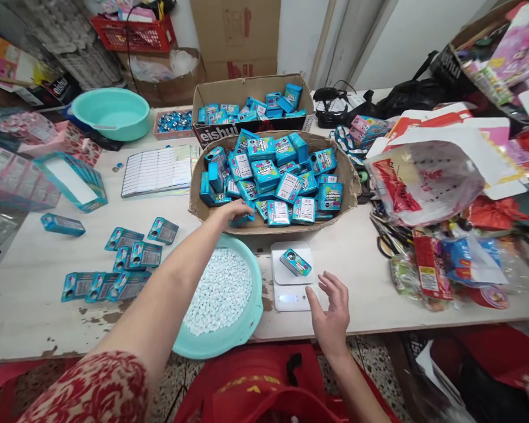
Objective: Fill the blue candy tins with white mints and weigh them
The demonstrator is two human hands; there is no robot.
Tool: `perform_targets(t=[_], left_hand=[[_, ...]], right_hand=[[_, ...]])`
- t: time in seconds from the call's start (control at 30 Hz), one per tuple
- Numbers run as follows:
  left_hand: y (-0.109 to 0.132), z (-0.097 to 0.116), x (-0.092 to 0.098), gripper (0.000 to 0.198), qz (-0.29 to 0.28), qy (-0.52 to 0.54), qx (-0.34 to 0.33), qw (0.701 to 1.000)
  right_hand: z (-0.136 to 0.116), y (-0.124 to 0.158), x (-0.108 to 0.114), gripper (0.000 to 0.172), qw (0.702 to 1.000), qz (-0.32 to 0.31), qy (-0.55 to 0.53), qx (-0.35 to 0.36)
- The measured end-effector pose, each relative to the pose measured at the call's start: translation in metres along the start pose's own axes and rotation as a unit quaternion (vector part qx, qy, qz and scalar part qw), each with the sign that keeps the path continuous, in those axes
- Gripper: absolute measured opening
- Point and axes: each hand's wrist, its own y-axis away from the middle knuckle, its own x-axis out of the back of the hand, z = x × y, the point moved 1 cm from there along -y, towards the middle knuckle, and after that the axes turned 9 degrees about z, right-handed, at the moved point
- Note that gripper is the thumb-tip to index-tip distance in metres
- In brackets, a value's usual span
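My left hand (238, 210) reaches over the near edge of an open cardboard box (203, 217) heaped with small blue candy boxes (264, 171). Its fingers are closed on one blue candy box (243, 220) at the front of the heap. My right hand (332, 308), fingers apart and holding nothing, hovers just right of a white digital scale (286, 298). On the scale's plate lies another blue candy box (296, 262), tilted. Under my left forearm, a turquoise basin (251, 320) holds many small pale candies (220, 294), partly hidden by the arm.
Several blue candy boxes (145, 254) lie on the table at left, near a blue display carton (74, 182) and a printed sheet (156, 170). Behind are a second carton of boxes (255, 108) and a turquoise basin (110, 111). Scissors (385, 244) and plastic packaging (427, 176) crowd the right.
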Motion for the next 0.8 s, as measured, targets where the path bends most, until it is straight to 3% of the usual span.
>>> perform_targets(t=[0.1,0.2,0.27,0.37,0.43,0.5,0.57,0.67,0.73,0.8], left_hand=[[0.029,-0.012,0.023,0.057,-0.038,0.199,-0.077,0.976],[0.076,-0.027,0.035,0.064,-0.067,0.386,-0.156,0.907],[0.112,-0.038,0.032,0.074,0.001,0.349,-0.219,0.911],[0.166,-0.051,0.016,0.089,0.156,0.14,-0.363,0.908],[0.195,-0.059,0.004,0.086,0.177,0.011,-0.456,0.872],[0.216,-0.069,-0.004,0.082,0.182,-0.031,-0.516,0.836],[0.226,-0.083,-0.006,0.09,0.237,0.003,-0.5,0.833],[0.222,-0.116,-0.007,0.084,0.306,0.093,-0.35,0.881],[0.211,-0.143,-0.013,0.058,0.284,0.111,-0.245,0.92],[0.196,-0.168,-0.024,0.044,0.248,0.055,-0.173,0.952]], right_hand=[[-0.014,-0.008,-0.012,0.029,0.998,-0.018,-0.035,0.055],[-0.032,-0.015,-0.035,0.027,0.991,-0.067,-0.119,0.006],[-0.043,-0.018,-0.051,0.031,0.966,-0.125,-0.203,-0.098],[-0.055,-0.019,-0.072,0.052,0.897,-0.24,-0.297,-0.224],[-0.06,-0.016,-0.081,0.059,0.865,-0.326,-0.294,-0.243],[-0.063,-0.011,-0.085,0.054,0.84,-0.392,-0.276,-0.255],[-0.064,-0.004,-0.085,0.046,0.815,-0.413,-0.288,-0.286],[-0.063,0.011,-0.082,0.045,0.807,-0.38,-0.321,-0.317],[-0.062,0.026,-0.083,0.046,0.828,-0.352,-0.315,-0.303],[-0.06,0.043,-0.086,0.045,0.865,-0.336,-0.273,-0.253]])
